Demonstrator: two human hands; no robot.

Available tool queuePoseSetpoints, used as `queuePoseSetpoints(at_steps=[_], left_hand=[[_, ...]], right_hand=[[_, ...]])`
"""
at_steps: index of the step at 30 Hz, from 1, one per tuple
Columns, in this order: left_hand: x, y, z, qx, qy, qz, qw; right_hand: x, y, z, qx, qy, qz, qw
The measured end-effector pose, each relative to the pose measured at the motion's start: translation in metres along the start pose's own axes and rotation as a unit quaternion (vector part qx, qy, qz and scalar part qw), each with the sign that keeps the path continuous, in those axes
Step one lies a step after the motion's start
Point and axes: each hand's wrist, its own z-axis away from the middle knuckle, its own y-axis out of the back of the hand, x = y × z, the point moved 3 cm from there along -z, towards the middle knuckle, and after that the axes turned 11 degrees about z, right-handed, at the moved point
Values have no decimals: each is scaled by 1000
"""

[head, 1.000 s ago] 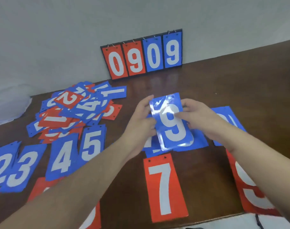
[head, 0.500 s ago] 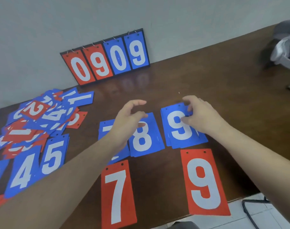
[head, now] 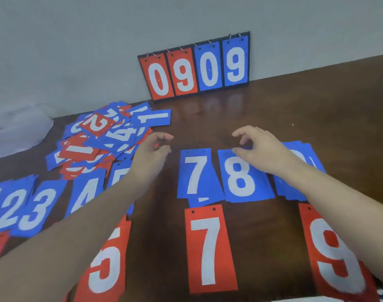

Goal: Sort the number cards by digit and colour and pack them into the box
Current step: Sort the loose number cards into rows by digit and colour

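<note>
The table (head: 273, 118) is dark wood, polished enough to mirror the scoreboard (head: 197, 66) (metal rings on top); the number cards (head: 210, 249) look matt, slightly grainy.

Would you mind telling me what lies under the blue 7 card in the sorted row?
Another blue card pokes out below the blue 7 card, showing only a white sliver of its digit. The rest, and any cards beneath, are covered.
</note>
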Motion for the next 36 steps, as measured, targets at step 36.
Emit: queuePoseSetpoints(at_steps=[36], left_hand=[[-128, 273, -157, -121, -88, -373, 916]], right_hand=[[-240, -159, -161, -15, -7, 168, 986]])
